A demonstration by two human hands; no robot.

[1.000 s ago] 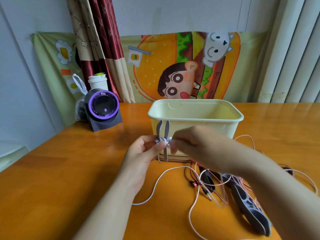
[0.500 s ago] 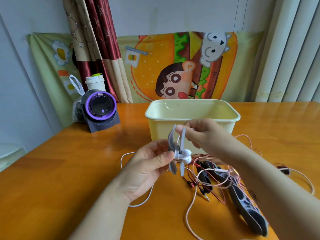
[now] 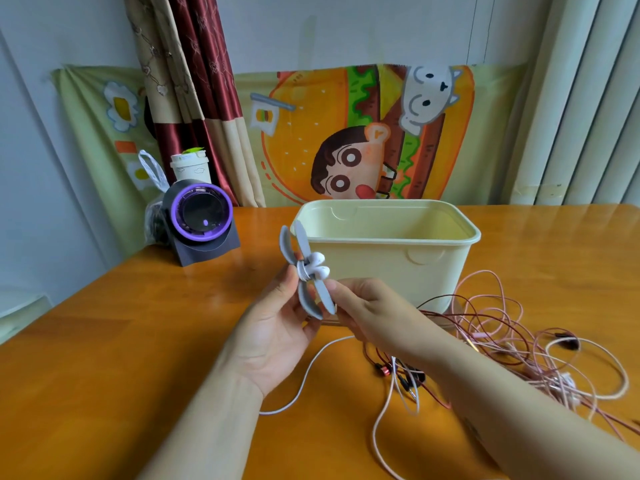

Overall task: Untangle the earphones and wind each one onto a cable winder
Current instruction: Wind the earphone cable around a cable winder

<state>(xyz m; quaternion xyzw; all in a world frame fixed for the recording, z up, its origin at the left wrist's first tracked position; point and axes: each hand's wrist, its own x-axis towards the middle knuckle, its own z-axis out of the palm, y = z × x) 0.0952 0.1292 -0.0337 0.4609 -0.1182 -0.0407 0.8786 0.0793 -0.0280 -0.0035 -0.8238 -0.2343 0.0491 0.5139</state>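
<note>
Our left hand [image 3: 277, 327] pinches grey cable winder [image 3: 302, 252] at waist, steadying it — right hand [image 3: 369, 315] holds lower wing; white earbuds [image 3: 318, 264] anchored at hub, cable [image 3: 304, 379] trails slack.

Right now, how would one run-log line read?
left hand: holds cable winder | right hand: fingertips at its lower wing | white earbuds: at its hub | white cable: trails onto table | pink and red earphones: tangled
</note>
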